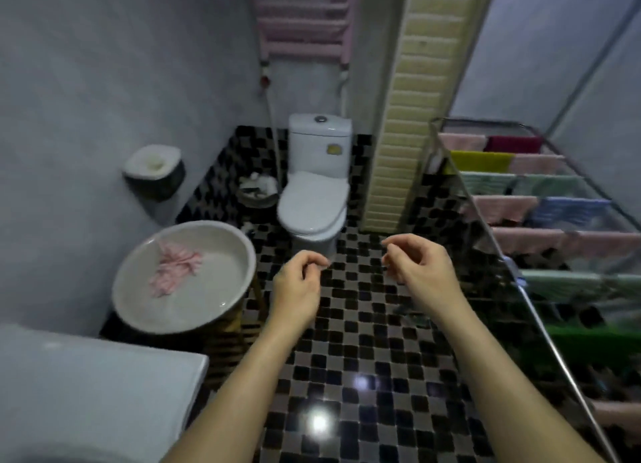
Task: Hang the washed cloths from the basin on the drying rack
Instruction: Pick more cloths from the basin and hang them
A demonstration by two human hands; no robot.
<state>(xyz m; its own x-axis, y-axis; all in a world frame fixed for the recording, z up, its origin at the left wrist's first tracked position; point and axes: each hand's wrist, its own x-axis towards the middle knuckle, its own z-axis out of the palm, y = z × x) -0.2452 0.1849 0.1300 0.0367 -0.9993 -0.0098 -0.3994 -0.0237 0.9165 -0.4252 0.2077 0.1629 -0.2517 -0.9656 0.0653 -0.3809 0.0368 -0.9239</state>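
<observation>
Here, my left hand (pixel 296 289) and right hand (pixel 423 272) hover loosely curled, holding nothing. One pink cloth (pixel 175 268) lies in the one basin (pixel 225 251) at nine o'clock; one cloth-laden drying rack (pixel 492 232) stands at three o'clock.

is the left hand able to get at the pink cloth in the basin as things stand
Probably yes. The left hand is empty, beside the basin, and nothing stands between it and the pink cloth lying uncovered inside.

Over left, basin (pixel 215 289) with a cloth (pixel 175 270) in it; toilet (pixel 312 202) behind, centre; drying rack (pixel 485 225) right, hung cloths (pixel 527 240) over its rails; left hand (pixel 298 285), right hand (pixel 423 272) between.
</observation>
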